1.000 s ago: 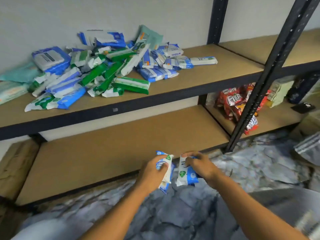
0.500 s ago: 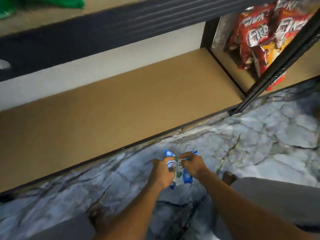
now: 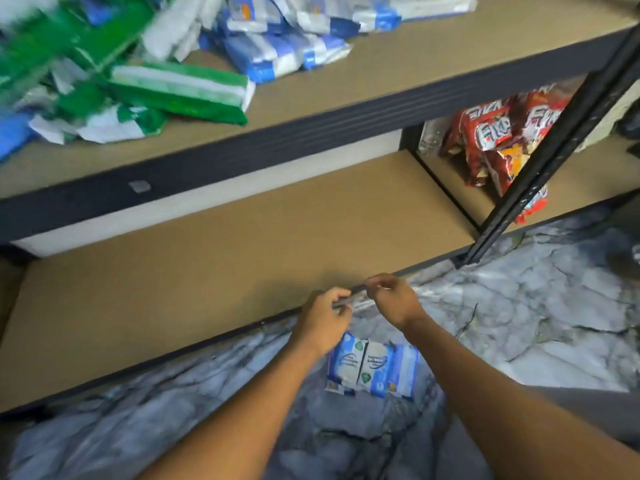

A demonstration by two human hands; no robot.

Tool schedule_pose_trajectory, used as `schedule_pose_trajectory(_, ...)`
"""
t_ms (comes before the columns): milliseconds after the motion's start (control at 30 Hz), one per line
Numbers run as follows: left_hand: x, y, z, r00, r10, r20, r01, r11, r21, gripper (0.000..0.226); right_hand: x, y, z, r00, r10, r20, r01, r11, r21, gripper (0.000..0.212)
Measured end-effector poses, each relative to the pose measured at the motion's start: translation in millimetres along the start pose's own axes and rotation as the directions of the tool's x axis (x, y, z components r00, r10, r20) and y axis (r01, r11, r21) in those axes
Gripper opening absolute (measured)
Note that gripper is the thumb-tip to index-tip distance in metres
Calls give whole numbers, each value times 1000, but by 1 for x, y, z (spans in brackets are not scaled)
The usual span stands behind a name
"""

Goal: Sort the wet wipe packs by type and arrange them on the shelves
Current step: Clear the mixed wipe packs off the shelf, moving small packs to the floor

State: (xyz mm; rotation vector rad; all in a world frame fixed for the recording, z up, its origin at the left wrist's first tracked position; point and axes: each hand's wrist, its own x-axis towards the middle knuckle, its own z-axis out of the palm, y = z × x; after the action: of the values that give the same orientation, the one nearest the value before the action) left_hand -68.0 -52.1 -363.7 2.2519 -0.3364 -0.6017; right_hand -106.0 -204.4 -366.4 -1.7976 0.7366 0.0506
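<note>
Two bare forearms reached forward over a marbled grey floor [image 3: 519,323]. Between them, on that floor, lay a few blue-and-white wipe packs [image 3: 372,370], side by side and touching. Just beyond, the left hand [image 3: 323,322] and right hand [image 3: 393,301] hovered close together at the front edge of the lower shelf [image 3: 207,271], fingers curled. Whether they pinched something thin could not be told (the spot was blurred). Farther up, the upper shelf [image 3: 415,64] held a jumbled heap [image 3: 173,64] of green and blue packs, mixed together. Red snack bags [image 3: 491,140] sat in the neighbouring bay. Sorting looked barely begun: no pack in view had reached the lower shelf.
</note>
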Motion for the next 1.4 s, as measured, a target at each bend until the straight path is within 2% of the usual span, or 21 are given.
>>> schedule_pose_trajectory(167, -40, 102, -79, 951, 254, -176, -275, 955, -112, 20, -59, -122, -41, 965, -251, -77, 258, 960, 105, 15)
schedule_pose_trajectory(300, -83, 168, -147, 846, 428, -318, -456, 890, -17, 22, -110, -199, -79, 878, -460, -129, 474, 874, 106, 11)
schedule_pose_trajectory(500, -110, 225, -227, 749, 521, -409, -528, 842, 107, 19, -138, -285, -116, 799, -590, -117, 601, 791, 115, 10)
schedule_pose_trajectory(633, -81, 243, -264, 770, 479, -422, -458, 875, 157, 23, -113, -319, -127, 789, -602, -118, 611, 790, 50, 11)
schedule_pose_trajectory(767, -28, 248, -277, 855, 372, -362, -301, 923, 239, 35, -64, -337, -128, 846, -528, -81, 523, 849, -74, 13)
schedule_pose_trajectory(900, 26, 238, -276, 912, 243, -332, -113, 924, 364, 50, -11, -348, -109, 871, -490, -10, 475, 849, -229, 31)
schedule_pose_trajectory(1000, 53, 229, -273, 932, 142, -334, 23, 896, 444, 60, 24, -357, -89, 894, -447, -35, 399, 829, -392, 47)
schedule_pose_trajectory(1067, 66, 226, -271, 926, 137, -352, 62, 864, 500, 63, 43, -360, -76, 906, -419, -67, 344, 818, -462, 53)
schedule_pose_trajectory(1167, 77, 227, -269, 917, 139, -374, 73, 862, 502, 63, 61, -363, -66, 920, -378, -102, 293, 838, -461, 60)
schedule_pose_trajectory(1300, 73, 232, -265, 920, 96, -380, 62, 922, 383, 63, 53, -372, -70, 927, -371, -64, 321, 867, -381, 48)
schedule_pose_trajectory(1400, 67, 236, -271, 945, 63, -320, 47, 945, 324, 76, 43, -374, -81, 952, -304, 32, 301, 915, -269, 65)
